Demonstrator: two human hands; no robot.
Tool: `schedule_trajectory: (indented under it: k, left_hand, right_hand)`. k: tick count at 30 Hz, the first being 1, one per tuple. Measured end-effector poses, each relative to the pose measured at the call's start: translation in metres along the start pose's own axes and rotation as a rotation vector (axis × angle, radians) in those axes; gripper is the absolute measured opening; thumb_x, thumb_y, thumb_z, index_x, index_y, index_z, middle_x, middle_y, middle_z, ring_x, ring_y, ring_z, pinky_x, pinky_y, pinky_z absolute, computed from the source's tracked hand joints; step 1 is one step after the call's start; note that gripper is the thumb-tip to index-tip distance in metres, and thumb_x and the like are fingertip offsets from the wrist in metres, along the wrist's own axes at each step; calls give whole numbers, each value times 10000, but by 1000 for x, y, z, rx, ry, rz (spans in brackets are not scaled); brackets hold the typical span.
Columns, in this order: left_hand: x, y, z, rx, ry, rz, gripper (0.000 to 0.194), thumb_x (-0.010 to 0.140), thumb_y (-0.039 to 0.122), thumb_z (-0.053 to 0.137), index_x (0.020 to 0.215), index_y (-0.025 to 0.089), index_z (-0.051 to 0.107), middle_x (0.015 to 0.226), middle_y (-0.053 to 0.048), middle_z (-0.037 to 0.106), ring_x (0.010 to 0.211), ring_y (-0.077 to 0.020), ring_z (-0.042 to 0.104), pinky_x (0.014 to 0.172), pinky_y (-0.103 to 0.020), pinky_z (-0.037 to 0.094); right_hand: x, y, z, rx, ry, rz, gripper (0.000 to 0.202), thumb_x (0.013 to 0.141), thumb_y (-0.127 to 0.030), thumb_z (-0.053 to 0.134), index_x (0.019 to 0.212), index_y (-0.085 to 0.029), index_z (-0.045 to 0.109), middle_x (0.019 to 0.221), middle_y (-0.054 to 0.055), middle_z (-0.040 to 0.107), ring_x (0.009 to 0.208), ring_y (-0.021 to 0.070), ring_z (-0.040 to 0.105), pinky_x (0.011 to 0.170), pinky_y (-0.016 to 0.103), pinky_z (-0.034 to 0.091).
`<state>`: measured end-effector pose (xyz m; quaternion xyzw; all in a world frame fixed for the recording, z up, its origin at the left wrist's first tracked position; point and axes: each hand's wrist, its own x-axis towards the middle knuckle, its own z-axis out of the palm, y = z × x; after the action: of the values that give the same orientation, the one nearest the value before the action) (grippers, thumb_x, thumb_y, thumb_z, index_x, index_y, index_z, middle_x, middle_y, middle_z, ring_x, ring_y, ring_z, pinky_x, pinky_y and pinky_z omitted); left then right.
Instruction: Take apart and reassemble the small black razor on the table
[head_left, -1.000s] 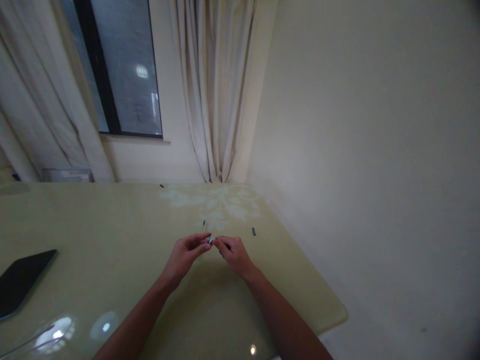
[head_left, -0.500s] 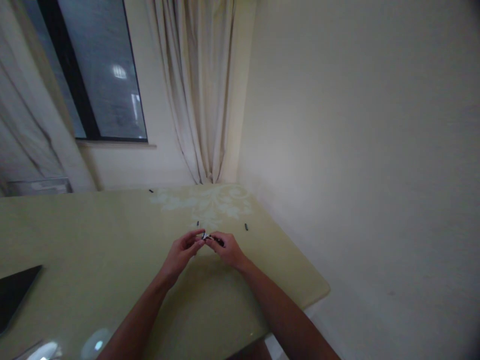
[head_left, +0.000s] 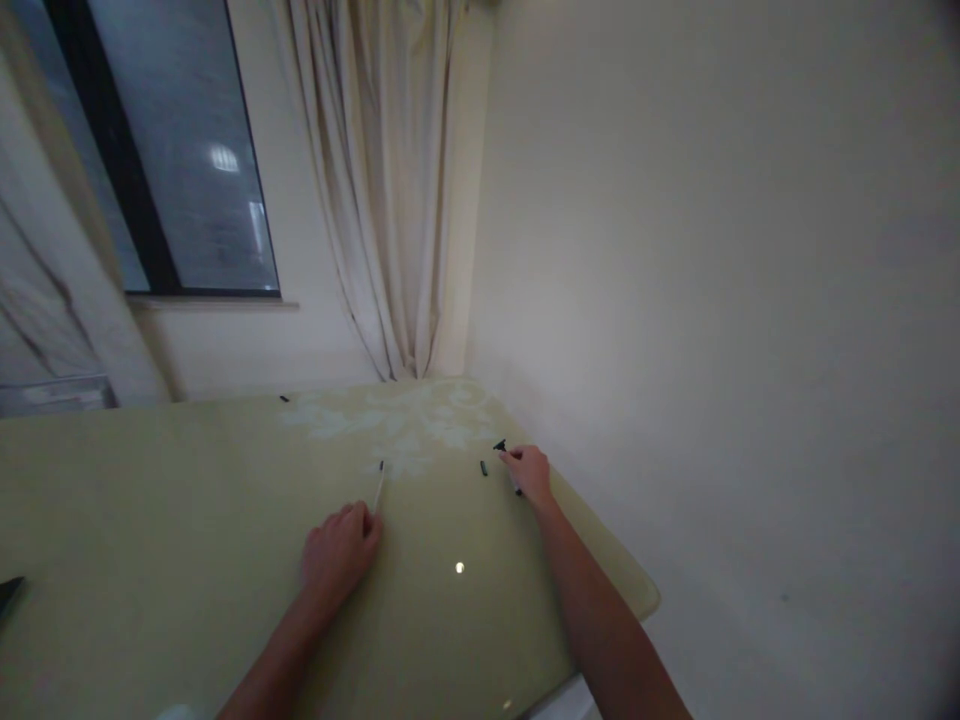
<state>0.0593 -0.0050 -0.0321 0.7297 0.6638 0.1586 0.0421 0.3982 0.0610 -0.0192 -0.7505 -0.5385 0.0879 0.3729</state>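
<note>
My left hand [head_left: 343,545] is closed low over the table, the fingers curled in. From its thumb side a thin pale stick [head_left: 379,491] runs up to a small dark piece [head_left: 382,465] on the tabletop; I cannot tell whether the two are joined. Out to the right, my right hand [head_left: 528,472] pinches a small razor-like tool. Its black T-shaped head [head_left: 500,446] sticks out beyond the fingertips, and a dark handle end [head_left: 517,491] shows below. Just left of that hand lies a short black piece [head_left: 484,468].
Another small black piece [head_left: 284,399] lies near the back edge of the glossy greenish table [head_left: 187,520]. A dark flat object [head_left: 9,594] shows at the far left. Pale curtains [head_left: 382,200] hang behind, and a wall [head_left: 675,300] borders the right side.
My hands were together over one small object and have now parted. The right moved right with the razor-like tool; the left moved down and left. The view has shifted slightly.
</note>
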Motion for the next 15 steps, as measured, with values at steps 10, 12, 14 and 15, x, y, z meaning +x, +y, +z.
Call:
schedule_trajectory:
  k: [10, 12, 14, 15]
  left_hand:
    - [10, 23, -3, -371, 98, 53, 335, 986, 435, 386, 717, 239, 429, 643, 16, 560, 597, -163, 518, 602, -271, 312]
    - [15, 50, -3, -455, 129, 125, 334, 994, 441, 380, 730, 243, 429, 634, 22, 548, 587, -163, 503, 593, -274, 311]
    - [22, 81, 2, -528, 146, 222, 322, 1012, 436, 372, 771, 242, 462, 657, 14, 571, 591, -171, 513, 589, -284, 319]
    - [25, 96, 5, -560, 147, 298, 314, 1018, 426, 376, 786, 242, 481, 668, 6, 584, 599, -178, 525, 590, -292, 331]
  right_hand:
    - [-8, -9, 7, -145, 33, -17, 227, 867, -358, 738, 849, -135, 777, 935, 173, 757, 877, 265, 693, 705, 293, 429]
    - [-15, -19, 7, 17, 79, -105, 340, 943, -429, 627, 826, -139, 760, 882, 148, 739, 822, 235, 672, 693, 286, 431]
    - [-24, -32, 11, 326, 11, -199, 500, 994, -534, 484, 812, -150, 748, 768, 96, 702, 719, 197, 637, 650, 274, 431]
    - [-28, -37, 14, 491, -66, -227, 548, 989, -584, 451, 823, -152, 746, 722, 71, 678, 667, 181, 614, 621, 268, 429]
